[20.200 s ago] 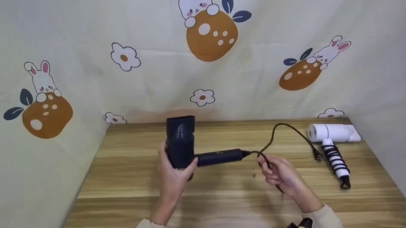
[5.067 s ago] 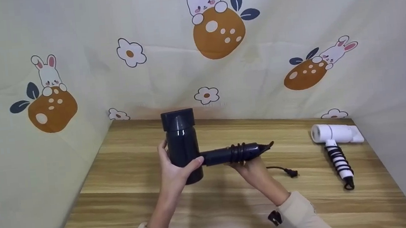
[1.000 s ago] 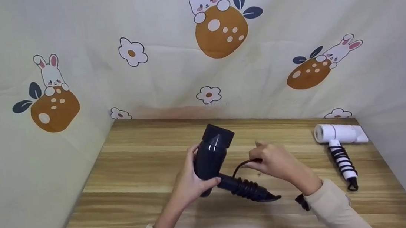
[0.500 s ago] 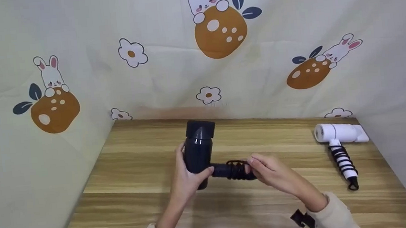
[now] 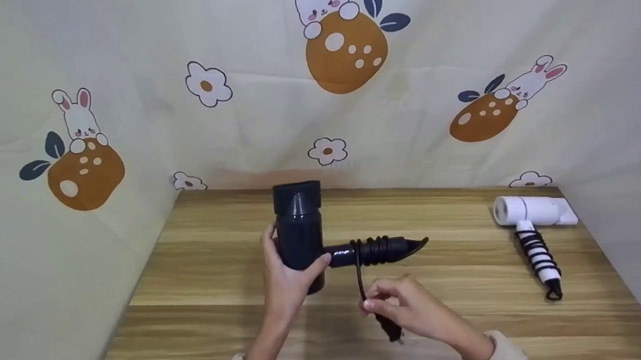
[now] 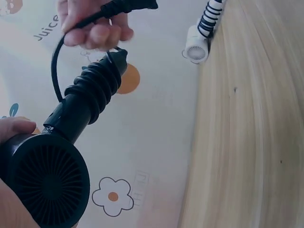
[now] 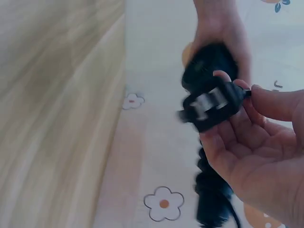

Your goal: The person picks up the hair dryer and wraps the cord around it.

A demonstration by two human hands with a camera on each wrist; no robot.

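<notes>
My left hand (image 5: 286, 280) grips the barrel of a black hair dryer (image 5: 300, 235), thumb near the joint with the handle. The dryer's flat nozzle faces the back wall and its handle points right, with black cord (image 5: 375, 250) coiled round it in several turns. Below the handle my right hand (image 5: 406, 307) pinches the cord's free end between thumb and fingers. The plug (image 5: 391, 329) hangs just under those fingers; its prongs show close up in the right wrist view. In the left wrist view the dryer's round rear grille (image 6: 50, 183) faces the camera.
A white hair dryer (image 5: 535, 210) lies at the right of the wooden table (image 5: 206, 332), a black cord (image 5: 536, 256) wound round its handle. Pale cloth (image 5: 255, 110) printed with rabbits and flowers rises behind the table and at both sides.
Over the last second the right hand brings the cord end from above the handle round to below it. Since the earliest frame, the loose cord has become coiled round the black dryer's handle.
</notes>
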